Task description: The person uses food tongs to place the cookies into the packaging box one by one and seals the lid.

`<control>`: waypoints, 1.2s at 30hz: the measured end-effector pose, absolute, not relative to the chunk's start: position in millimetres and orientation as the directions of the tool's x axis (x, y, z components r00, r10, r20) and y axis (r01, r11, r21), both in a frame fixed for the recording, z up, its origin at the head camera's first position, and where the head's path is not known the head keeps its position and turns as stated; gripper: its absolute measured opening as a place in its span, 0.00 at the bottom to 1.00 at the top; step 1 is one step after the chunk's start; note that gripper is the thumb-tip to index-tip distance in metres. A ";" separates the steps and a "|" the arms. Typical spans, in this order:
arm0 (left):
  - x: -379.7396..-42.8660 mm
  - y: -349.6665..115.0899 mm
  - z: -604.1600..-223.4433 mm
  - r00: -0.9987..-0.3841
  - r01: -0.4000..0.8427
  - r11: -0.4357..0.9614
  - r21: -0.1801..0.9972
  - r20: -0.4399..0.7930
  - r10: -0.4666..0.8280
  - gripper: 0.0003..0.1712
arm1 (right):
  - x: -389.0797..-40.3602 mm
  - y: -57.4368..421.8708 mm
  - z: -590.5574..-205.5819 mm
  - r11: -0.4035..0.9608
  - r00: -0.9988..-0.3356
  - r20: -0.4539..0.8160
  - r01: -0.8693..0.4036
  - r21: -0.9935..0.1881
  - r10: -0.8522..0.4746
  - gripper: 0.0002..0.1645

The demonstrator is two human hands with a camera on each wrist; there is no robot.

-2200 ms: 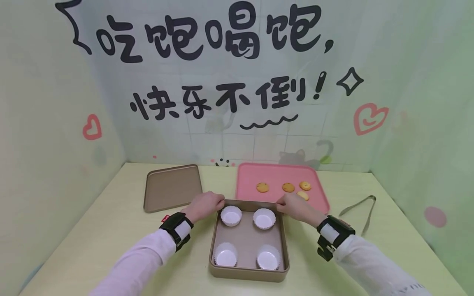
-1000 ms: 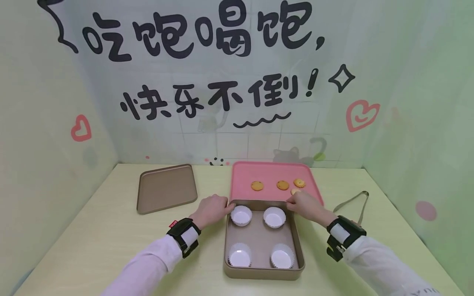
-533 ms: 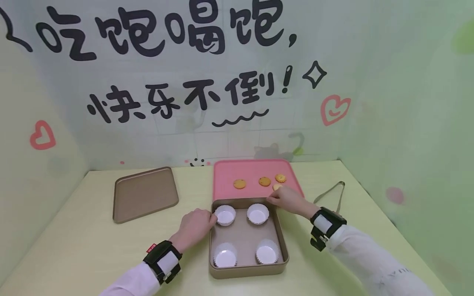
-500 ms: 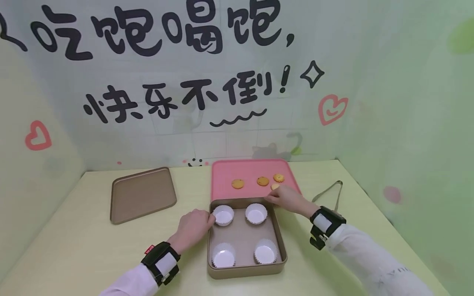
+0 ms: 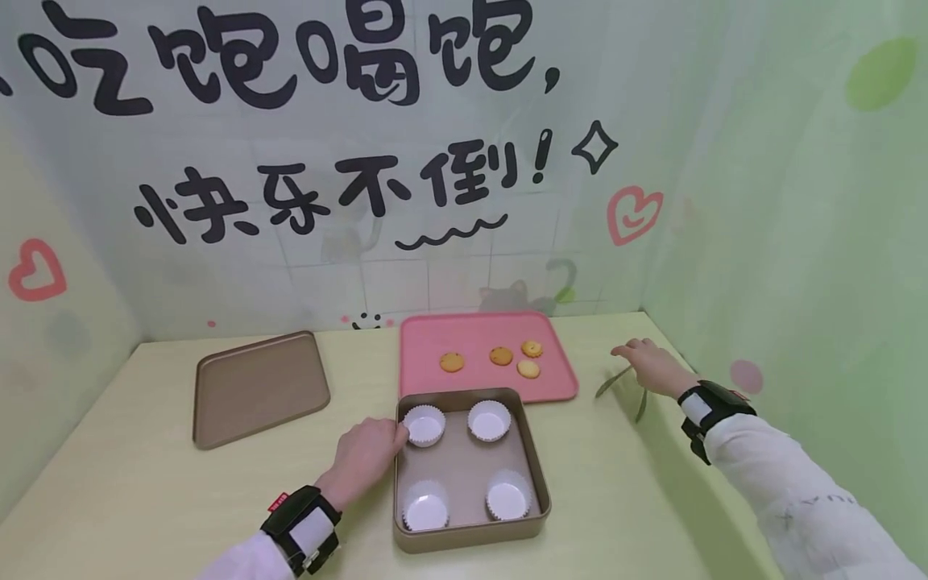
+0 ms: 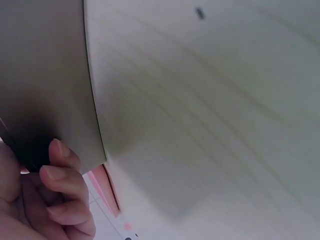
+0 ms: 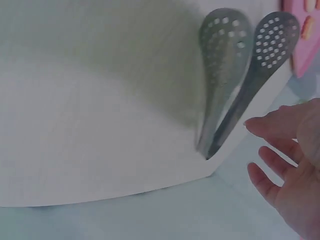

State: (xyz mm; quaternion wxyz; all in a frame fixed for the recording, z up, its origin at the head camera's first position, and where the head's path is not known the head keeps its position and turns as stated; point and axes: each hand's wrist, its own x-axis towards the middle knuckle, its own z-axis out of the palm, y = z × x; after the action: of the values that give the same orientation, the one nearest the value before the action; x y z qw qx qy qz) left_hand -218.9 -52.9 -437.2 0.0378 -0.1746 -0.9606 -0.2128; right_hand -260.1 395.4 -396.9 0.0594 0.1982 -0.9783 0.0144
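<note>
A deep brown baking pan (image 5: 471, 459) stands at the front middle, with several white paper baking cups (image 5: 489, 420) in its corners. My left hand (image 5: 366, 451) grips the pan's left wall near the far corner. In the left wrist view its fingers (image 6: 67, 182) curl against the outside of the pan wall (image 6: 45, 65). At the right of the table, my right hand (image 5: 656, 366) is over the metal tongs (image 5: 612, 383) and partly hides them. The right wrist view shows its fingers spread beside the tongs (image 7: 225, 60), apart from them; their two perforated ends stand apart.
Behind the pan lies a pink tray (image 5: 435, 334) with several cookies (image 5: 501, 356) toward its right half. A flat brown tray (image 5: 261, 391) rests at the back left. Printed cloth walls (image 5: 304, 282) enclose the table at the back and sides.
My right hand has let go of the pan's far right corner and moved right to above the tongs. My left hand still grips the pan. The head view has turned right.
</note>
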 end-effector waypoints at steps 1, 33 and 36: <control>-218.5 -52.9 -437.8 -0.936 0.352 0.849 0.393 0.149 0.319 0.20 | -259.6 402.0 -400.9 0.923 -0.916 0.118 -0.383 0.019 -0.383 0.25; -215.5 -51.3 -438.5 -0.936 0.353 0.842 0.408 0.159 0.315 0.21 | -252.4 435.3 -411.0 0.904 -0.906 0.030 -0.424 -0.059 -0.423 0.23; -214.9 -52.3 -437.9 -0.937 0.349 0.844 0.406 0.155 0.313 0.21 | -249.3 431.3 -402.5 0.885 -0.892 0.031 -0.452 -0.110 -0.451 0.22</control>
State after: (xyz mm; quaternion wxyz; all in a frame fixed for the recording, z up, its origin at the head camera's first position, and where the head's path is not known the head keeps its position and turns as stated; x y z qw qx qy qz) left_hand -214.9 -52.3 -437.9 0.0415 -0.1724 -0.9594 -0.2192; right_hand -249.3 431.3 -402.5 0.0023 0.2326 -0.9709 0.0573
